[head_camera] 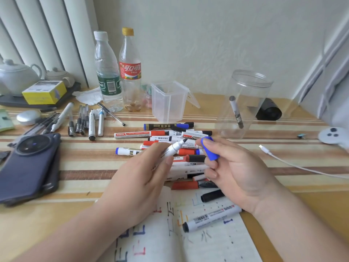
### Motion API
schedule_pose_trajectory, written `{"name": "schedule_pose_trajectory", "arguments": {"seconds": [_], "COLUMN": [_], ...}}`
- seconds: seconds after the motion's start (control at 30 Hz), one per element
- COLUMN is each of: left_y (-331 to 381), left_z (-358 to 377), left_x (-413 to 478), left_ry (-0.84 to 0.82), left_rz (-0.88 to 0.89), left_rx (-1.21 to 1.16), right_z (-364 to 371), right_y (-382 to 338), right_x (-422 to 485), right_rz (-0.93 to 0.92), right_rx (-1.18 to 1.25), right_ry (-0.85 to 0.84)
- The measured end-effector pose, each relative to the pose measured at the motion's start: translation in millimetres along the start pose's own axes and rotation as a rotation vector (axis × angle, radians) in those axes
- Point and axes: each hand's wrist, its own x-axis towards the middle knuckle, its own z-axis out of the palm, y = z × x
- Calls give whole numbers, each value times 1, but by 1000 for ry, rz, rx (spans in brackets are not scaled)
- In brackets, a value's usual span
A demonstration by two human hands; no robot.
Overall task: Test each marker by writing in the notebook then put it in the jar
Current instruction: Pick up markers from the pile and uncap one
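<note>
My left hand (149,173) grips an uncapped white marker (175,147), its dark tip pointing up and right. My right hand (234,171) pinches that marker's blue cap (210,149) a short way right of the tip. Behind both hands lies a pile of several red, blue and black markers (170,138). The open notebook (217,241) lies at the bottom with coloured test marks on its pages. A capped black marker (211,218) rests on its right page. The clear jar (243,104) stands at the back right with one marker (236,111) leaning inside.
A dark phone (28,167) lies at the left. Several pens (83,121) lie behind it. Two plastic bottles (108,72) and a clear lidded box (168,101) stand at the back. A white cable (294,163) runs along the right. A teapot (17,76) sits far left.
</note>
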Motion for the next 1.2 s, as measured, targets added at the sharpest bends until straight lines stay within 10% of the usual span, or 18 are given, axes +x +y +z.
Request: {"name": "schedule_pose_trajectory", "arguments": {"seconds": [0.4,1.2], "left_y": [-2,10], "left_z": [4,8], "left_x": [1,-7], "left_ry": [10,27], "left_rz": [87,80], "left_rx": [90,-216], "right_z": [-8,18], "right_y": [8,32], "right_x": [-9,-18], "right_rz": [-372,-417], "right_rx": [-98,-328], "right_ry": [-18,-242]}}
